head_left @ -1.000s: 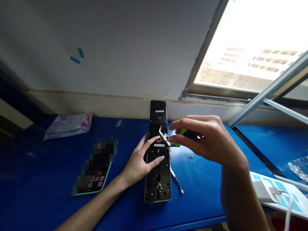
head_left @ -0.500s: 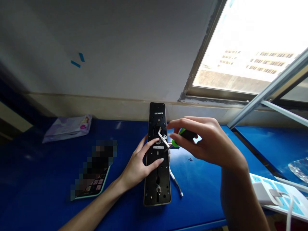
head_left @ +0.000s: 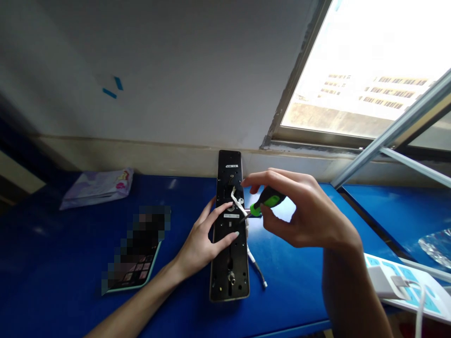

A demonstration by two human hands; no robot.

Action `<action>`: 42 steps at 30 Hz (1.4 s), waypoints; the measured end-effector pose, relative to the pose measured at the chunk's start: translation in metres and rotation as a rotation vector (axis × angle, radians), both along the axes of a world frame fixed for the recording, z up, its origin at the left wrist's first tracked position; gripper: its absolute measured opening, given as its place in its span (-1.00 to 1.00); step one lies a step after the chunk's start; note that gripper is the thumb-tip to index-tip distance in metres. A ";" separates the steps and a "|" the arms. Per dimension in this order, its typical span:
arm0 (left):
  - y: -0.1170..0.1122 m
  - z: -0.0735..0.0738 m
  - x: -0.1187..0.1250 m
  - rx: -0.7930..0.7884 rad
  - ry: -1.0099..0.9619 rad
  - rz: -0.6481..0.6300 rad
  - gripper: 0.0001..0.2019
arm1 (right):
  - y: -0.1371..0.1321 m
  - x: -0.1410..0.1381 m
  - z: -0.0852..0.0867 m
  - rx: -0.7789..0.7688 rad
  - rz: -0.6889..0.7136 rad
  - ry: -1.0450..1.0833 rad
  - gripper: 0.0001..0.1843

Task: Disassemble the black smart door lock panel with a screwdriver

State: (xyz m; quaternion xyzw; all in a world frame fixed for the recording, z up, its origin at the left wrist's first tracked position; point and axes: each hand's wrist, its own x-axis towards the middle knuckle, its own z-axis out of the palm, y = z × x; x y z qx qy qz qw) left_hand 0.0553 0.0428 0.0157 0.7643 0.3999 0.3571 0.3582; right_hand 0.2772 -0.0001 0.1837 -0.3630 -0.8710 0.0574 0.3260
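Observation:
A long black panel (head_left: 229,263) lies lengthwise on the blue table (head_left: 299,291), its far end against the wall. My left hand (head_left: 206,237) rests on the panel's left side with the fingers spread flat across it. My right hand (head_left: 299,213) is closed round a green and black screwdriver (head_left: 267,201), whose tip points at the panel near a white cable (head_left: 238,203). The cable runs off the panel's right edge down to a small plug on the table.
A phone in a teal case (head_left: 136,263) lies left of the panel, and a pale plastic packet (head_left: 97,187) sits at the back left. A white power strip (head_left: 405,284) lies at the right front, crinkled clear plastic (head_left: 435,244) beyond it. A window is at the upper right.
My right hand has turned and shifted slightly, showing more of the screwdriver's green handle. My left hand stays on the panel.

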 end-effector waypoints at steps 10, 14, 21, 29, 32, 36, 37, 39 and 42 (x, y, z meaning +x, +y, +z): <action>-0.001 0.001 0.001 -0.025 -0.005 -0.002 -0.36 | 0.002 0.000 0.000 0.004 -0.002 0.009 -0.57; -0.001 0.001 0.000 -0.005 -0.005 0.003 -0.37 | 0.003 0.000 0.000 0.003 -0.045 -0.007 -0.70; -0.001 0.002 0.000 -0.007 -0.002 0.003 -0.37 | 0.002 0.001 -0.001 -0.011 -0.012 0.001 -0.52; -0.001 0.001 0.000 -0.009 0.004 -0.001 -0.36 | 0.004 0.002 0.000 0.014 -0.041 -0.016 -0.74; -0.001 0.002 0.000 -0.009 0.005 -0.001 -0.36 | 0.004 0.002 0.000 0.016 -0.001 -0.022 -0.56; -0.001 0.003 0.000 -0.005 0.010 0.001 -0.36 | 0.004 0.003 -0.001 0.021 -0.024 -0.020 -0.62; -0.001 0.003 0.000 -0.008 0.009 0.001 -0.36 | 0.004 0.003 -0.001 0.028 -0.042 -0.022 -0.68; -0.001 0.003 0.000 -0.010 0.007 -0.001 -0.36 | 0.005 0.003 -0.001 0.037 -0.055 -0.029 -0.77; -0.001 0.002 0.000 -0.003 0.007 -0.004 -0.36 | 0.004 0.003 -0.001 0.024 -0.031 -0.026 -0.71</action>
